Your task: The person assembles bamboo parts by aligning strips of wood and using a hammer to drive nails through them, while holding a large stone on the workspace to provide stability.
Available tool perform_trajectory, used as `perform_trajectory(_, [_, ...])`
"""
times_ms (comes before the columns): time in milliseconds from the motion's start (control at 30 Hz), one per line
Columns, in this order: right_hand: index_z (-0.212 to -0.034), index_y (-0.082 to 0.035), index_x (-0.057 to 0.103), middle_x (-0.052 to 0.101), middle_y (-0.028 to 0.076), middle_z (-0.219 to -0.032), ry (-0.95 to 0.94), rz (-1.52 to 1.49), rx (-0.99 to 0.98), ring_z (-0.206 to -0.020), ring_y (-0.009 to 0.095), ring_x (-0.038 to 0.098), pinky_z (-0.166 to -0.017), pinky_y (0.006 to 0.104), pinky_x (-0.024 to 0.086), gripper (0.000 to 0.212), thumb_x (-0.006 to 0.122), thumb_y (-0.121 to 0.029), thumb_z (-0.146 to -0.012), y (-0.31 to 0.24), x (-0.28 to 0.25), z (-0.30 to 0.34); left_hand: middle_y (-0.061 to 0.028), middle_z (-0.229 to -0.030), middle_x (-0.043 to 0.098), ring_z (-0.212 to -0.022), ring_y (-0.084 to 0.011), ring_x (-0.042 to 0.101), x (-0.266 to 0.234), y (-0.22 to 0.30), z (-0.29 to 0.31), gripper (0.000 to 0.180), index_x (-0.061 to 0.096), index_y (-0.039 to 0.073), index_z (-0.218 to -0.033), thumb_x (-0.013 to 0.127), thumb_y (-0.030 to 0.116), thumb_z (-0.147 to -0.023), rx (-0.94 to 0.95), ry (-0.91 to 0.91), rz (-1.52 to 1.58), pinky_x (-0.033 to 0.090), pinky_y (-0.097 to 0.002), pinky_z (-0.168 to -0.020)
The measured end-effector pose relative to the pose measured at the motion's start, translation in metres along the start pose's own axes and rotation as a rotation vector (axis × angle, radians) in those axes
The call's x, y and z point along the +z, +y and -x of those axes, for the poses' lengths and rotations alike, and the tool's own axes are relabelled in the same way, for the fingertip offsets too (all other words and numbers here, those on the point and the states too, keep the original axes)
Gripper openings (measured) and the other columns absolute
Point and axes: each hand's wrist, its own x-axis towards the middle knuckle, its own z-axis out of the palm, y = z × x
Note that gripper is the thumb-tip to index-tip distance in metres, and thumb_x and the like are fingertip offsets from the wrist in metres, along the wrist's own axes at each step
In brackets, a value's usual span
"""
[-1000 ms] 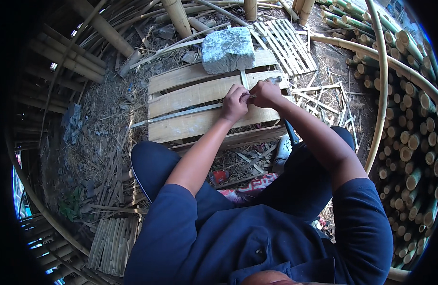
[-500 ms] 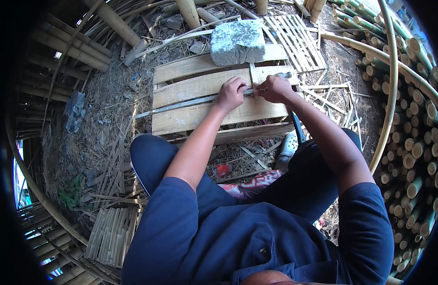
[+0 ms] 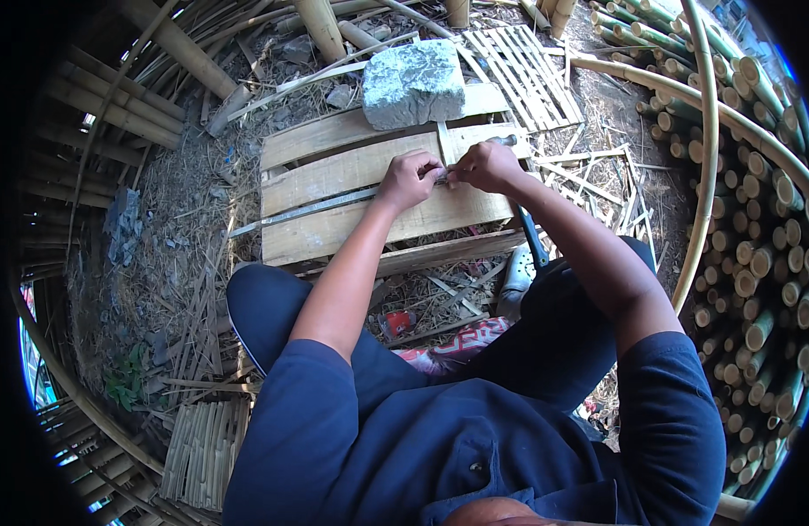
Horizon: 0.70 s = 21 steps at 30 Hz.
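Note:
My left hand (image 3: 410, 180) is closed in a pinch over the low wooden slatted table (image 3: 308, 238). A long thin pale strip (image 3: 312, 211), which looks like split bamboo, runs from beyond the table's left edge to this hand. Close beside it, my right hand (image 3: 487, 167) is pinched too, fingertips nearly meeting the left ones; whatever small thing lies between them is hidden. A second flat strip (image 3: 445, 140) reaches from a rough grey stone block (image 3: 413, 85) toward my fingertips. Just behind my right hand shows a hammer head (image 3: 504, 140).
A dark tool handle (image 3: 533, 238) slopes down at the table's right edge. Slatted bamboo panels (image 3: 523, 79) lie beyond it. Stacked bamboo poles (image 3: 755, 263) fill the right side; a bundle of split strips (image 3: 203, 454) sits lower left. Straw and scraps cover the ground.
The whole view has shifted, so the table and block appear farther left and slightly lower. My fingertips have drawn closer together, covering the bit of strip seen between them before.

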Motion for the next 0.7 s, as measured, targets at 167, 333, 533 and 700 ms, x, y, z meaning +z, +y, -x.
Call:
perform_trajectory(167, [-0.107, -0.028, 0.081, 0.062, 0.01, -0.137, 0.215, 0.102, -0.32, -0.119, 0.031, 0.059, -0.097, 0.0477, 0.047, 0.044, 0.085, -0.052, -0.071, 0.021, 0.005, 0.011, -0.0133, -0.082, 0.068, -0.072, -0.0281, 0.067, 0.0, 0.001, -0.002, 0.008, 0.069, 0.001, -0.089, 0.074, 0.003, -0.083, 0.03, -0.012, -0.032, 0.052, -0.0366, -0.067])
perform_trajectory(333, [-0.119, -0.021, 0.075, 0.052, 0.009, -0.151, 0.13, 0.18, -0.491, -0.131, 0.03, 0.05, -0.111, 0.0466, 0.038, 0.05, 0.082, -0.047, -0.077, 0.015, -0.001, 0.01, -0.014, -0.092, 0.071, -0.085, -0.0291, 0.07, 0.0, -0.001, -0.002, 0.009, 0.069, 0.0, -0.09, 0.073, 0.001, -0.083, 0.043, -0.027, 0.02, 0.054, -0.0363, -0.075])
perform_trajectory(533, [-0.133, -0.007, 0.06, 0.058, 0.014, -0.143, 0.183, 0.118, -0.515, -0.135, 0.032, 0.05, -0.11, 0.0475, 0.038, 0.063, 0.076, -0.043, -0.085, 0.023, 0.012, 0.004, -0.0116, -0.112, 0.072, -0.098, -0.0252, 0.071, 0.001, -0.004, -0.003, 0.011, 0.067, 0.0, -0.094, 0.071, -0.004, -0.084, 0.075, -0.086, 0.095, 0.055, -0.0335, -0.083])
perform_trajectory(700, [-0.136, -0.007, 0.057, 0.065, 0.012, -0.128, 0.161, 0.072, -0.496, -0.125, 0.032, 0.055, -0.107, 0.0449, 0.04, 0.067, 0.078, -0.041, -0.082, 0.024, 0.01, 0.002, -0.0117, -0.102, 0.071, -0.09, -0.0259, 0.069, -0.003, -0.002, -0.003, 0.012, 0.067, 0.0, -0.093, 0.072, -0.003, -0.083, 0.001, -0.139, 0.075, 0.053, -0.0356, -0.081])
